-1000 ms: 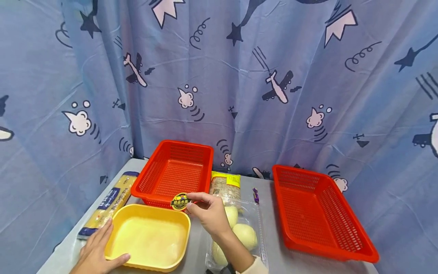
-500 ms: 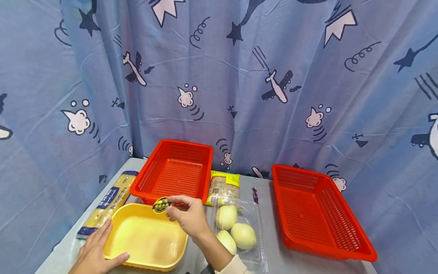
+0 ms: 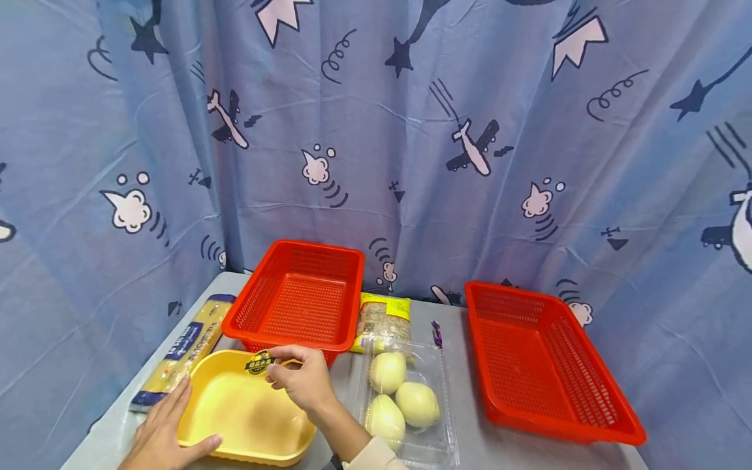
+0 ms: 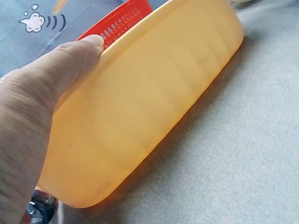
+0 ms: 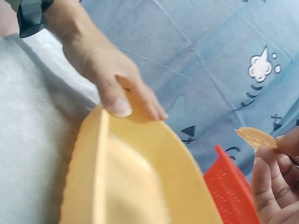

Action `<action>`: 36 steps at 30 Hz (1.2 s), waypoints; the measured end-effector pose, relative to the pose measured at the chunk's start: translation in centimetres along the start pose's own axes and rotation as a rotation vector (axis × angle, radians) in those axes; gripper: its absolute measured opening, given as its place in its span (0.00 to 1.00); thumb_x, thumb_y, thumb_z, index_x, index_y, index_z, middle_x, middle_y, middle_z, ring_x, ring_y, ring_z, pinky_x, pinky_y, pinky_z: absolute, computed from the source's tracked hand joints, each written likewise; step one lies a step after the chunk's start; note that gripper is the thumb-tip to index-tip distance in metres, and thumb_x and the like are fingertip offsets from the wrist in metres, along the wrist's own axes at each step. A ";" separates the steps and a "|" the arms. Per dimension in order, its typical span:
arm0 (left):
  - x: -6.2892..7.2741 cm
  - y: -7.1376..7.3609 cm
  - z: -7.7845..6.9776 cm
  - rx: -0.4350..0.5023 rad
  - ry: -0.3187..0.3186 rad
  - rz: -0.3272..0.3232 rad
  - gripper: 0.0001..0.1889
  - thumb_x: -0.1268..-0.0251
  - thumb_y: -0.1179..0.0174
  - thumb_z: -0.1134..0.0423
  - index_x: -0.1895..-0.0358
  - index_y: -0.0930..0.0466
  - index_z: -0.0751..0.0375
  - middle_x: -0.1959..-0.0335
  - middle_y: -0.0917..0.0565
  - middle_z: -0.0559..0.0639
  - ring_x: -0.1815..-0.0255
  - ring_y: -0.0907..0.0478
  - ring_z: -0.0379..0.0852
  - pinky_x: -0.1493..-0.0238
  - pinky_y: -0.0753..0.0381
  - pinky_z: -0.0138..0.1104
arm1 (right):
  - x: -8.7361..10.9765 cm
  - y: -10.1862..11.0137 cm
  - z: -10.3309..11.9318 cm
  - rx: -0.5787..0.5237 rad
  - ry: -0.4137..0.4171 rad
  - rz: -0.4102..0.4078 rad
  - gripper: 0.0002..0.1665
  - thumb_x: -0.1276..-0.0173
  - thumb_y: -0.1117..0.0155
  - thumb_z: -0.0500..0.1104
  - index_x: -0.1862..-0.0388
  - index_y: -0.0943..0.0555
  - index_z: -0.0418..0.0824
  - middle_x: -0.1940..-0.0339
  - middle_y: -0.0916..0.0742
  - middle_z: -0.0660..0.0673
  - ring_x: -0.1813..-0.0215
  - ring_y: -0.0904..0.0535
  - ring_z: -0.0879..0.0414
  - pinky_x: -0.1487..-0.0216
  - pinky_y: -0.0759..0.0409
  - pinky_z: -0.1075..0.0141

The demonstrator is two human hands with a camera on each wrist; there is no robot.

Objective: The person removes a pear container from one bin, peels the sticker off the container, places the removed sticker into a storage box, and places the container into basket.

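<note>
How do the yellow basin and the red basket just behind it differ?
The yellow basin has solid walls; the red basket has perforated ones. The left hand holds the yellow basin, while no hand grips the red basket. The yellow basin sits nearer the person, the red basket nearer the curtain. Both are open-topped containers on the table.

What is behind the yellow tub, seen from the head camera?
A red basket stands behind the yellow tub. The tub and the right hand, which pinches a round label, cover part of the basket's near wall; what lies there cannot be seen.
</note>
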State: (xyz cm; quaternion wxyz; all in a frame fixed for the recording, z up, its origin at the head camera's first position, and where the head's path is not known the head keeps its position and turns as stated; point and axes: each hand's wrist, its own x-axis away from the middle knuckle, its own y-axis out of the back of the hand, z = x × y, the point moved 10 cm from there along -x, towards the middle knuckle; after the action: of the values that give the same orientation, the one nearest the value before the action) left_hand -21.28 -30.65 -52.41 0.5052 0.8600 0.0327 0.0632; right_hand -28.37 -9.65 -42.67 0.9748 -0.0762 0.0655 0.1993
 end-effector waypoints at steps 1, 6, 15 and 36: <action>0.0 0.0 0.0 0.000 -0.001 -0.002 0.64 0.53 0.39 0.27 0.27 0.54 0.77 0.28 0.51 0.73 0.39 0.47 0.76 0.44 0.49 0.73 | -0.1 -0.2 -0.3 0.002 -0.009 -0.001 0.13 0.43 0.36 0.25 0.57 0.17 0.26 0.73 0.19 0.47 0.72 0.16 0.56 0.70 0.17 0.66; -0.1 -0.2 0.3 0.003 0.023 0.018 0.66 0.54 0.40 0.26 0.26 0.57 0.75 0.28 0.52 0.73 0.39 0.47 0.77 0.43 0.50 0.72 | -0.3 -0.7 -2.0 0.009 -0.045 -0.013 0.13 0.44 0.36 0.25 0.59 0.16 0.26 0.74 0.19 0.48 0.73 0.17 0.56 0.71 0.18 0.66; 0.0 -0.1 0.5 0.014 0.033 0.031 0.66 0.53 0.40 0.26 0.26 0.59 0.75 0.28 0.54 0.73 0.40 0.47 0.78 0.43 0.49 0.72 | -0.5 -1.1 -5.4 0.060 -0.134 -0.060 0.12 0.46 0.36 0.24 0.63 0.15 0.31 0.75 0.18 0.47 0.75 0.17 0.55 0.73 0.18 0.66; -0.2 -0.7 0.9 0.053 0.065 0.073 0.67 0.53 0.39 0.27 0.25 0.65 0.71 0.27 0.56 0.72 0.40 0.47 0.80 0.45 0.45 0.72 | -0.3 -1.6 -8.6 0.386 -0.239 -0.075 0.12 0.50 0.33 0.26 0.72 0.15 0.41 0.80 0.20 0.52 0.82 0.25 0.62 0.81 0.26 0.72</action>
State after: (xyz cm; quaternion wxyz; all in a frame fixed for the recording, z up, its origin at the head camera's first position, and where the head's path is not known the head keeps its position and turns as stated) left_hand -21.35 -31.13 -53.44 0.4781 0.8713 0.0193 0.1085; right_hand -28.80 -12.75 -50.89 0.9788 0.1336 -0.0164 0.1543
